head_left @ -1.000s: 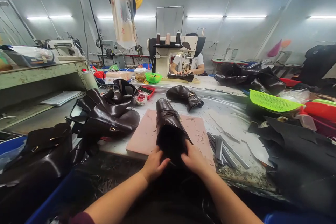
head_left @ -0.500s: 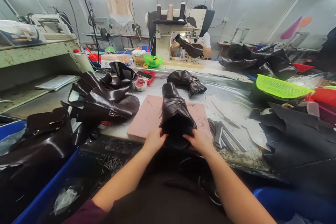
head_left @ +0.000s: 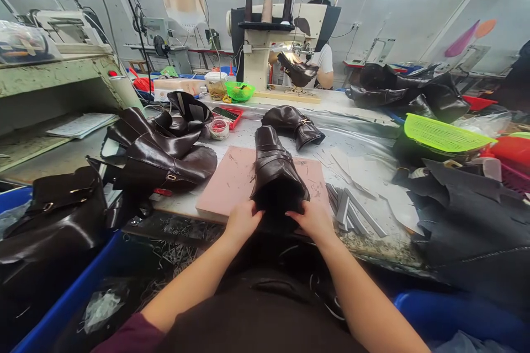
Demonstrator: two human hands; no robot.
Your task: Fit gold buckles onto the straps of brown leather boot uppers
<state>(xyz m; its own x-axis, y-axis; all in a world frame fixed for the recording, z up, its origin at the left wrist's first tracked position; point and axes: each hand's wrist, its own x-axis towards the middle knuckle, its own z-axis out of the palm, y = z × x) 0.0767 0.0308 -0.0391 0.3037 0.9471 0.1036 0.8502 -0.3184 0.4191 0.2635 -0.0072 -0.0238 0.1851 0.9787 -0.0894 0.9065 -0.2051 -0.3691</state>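
Note:
A dark brown leather boot upper [head_left: 275, 162] lies on a pink block [head_left: 226, 182], its open top edge facing me. Straps cross its middle. My left hand [head_left: 244, 219] pinches the left side of the opening between thumb and fingers. On the opposite side, my right hand [head_left: 317, 220] grips the rim the same way. The inside of the upper is dark, and its lower edge merges with the shadow near my lap. Just beyond it lies another boot upper [head_left: 292, 124] with a gold buckle.
Buckled boot uppers [head_left: 165, 160] pile up at left, above a blue bin [head_left: 74, 298]. Grey strips [head_left: 350, 212] and dark leather pieces [head_left: 472, 215] lie at right, near a green basket [head_left: 449, 135]. Behind stands a sewing machine [head_left: 256, 60], where another person [head_left: 325, 66] holds a boot upper.
Both hands keep their hold on the boot upper, which has barely moved. My view has shifted slightly. At the sewing machine, the other person's boot upper has turned.

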